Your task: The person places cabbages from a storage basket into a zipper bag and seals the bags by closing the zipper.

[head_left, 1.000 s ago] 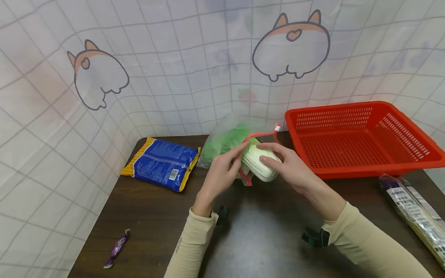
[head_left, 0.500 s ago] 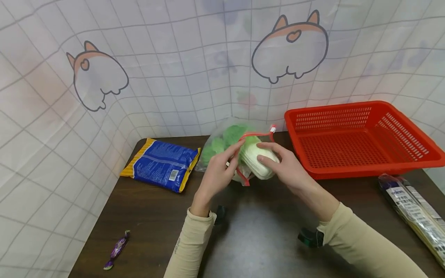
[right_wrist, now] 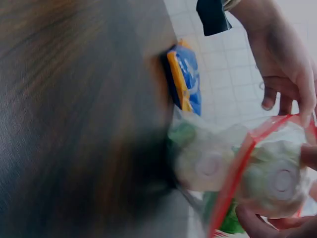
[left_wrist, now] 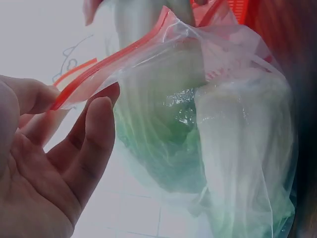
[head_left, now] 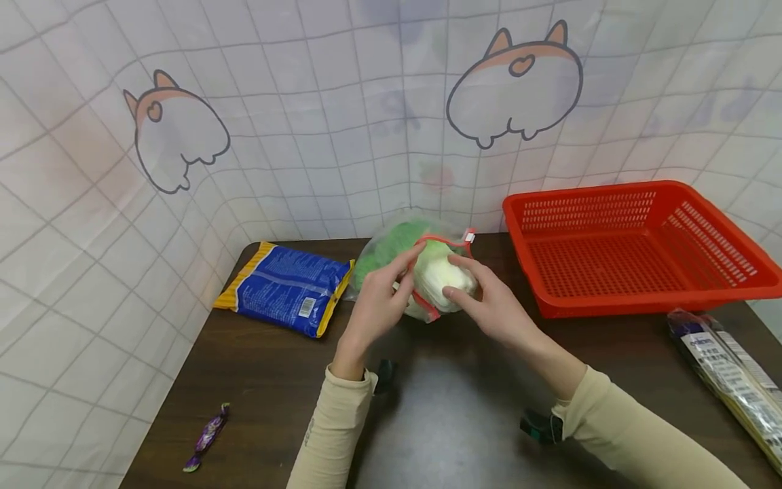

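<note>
A clear zip bag (head_left: 383, 246) with a red rim (head_left: 444, 240) lies at the back middle of the dark table (head_left: 256, 394), with green leaves inside. My left hand (head_left: 394, 282) pinches the rim (left_wrist: 114, 59) and holds the mouth wide. My right hand (head_left: 470, 292) grips a pale cabbage (head_left: 436, 278), whose stem end sticks out of the mouth. In the right wrist view the cabbage's cut base (right_wrist: 277, 183) sits inside the red rim (right_wrist: 237, 168), beside a second pale vegetable (right_wrist: 205, 166). The left wrist view shows leaves (left_wrist: 163, 144) through the plastic.
A red mesh basket (head_left: 635, 244) stands at the right, just beside the bag. A blue and yellow packet (head_left: 287, 285) lies to the left, and a purple candy (head_left: 206, 435) lies near the front left edge. A long wrapped package (head_left: 727, 380) lies along the right edge.
The cabbage has gone deeper into the bag and the red rim now reaches further over it. Both hands have shifted slightly left and away.
</note>
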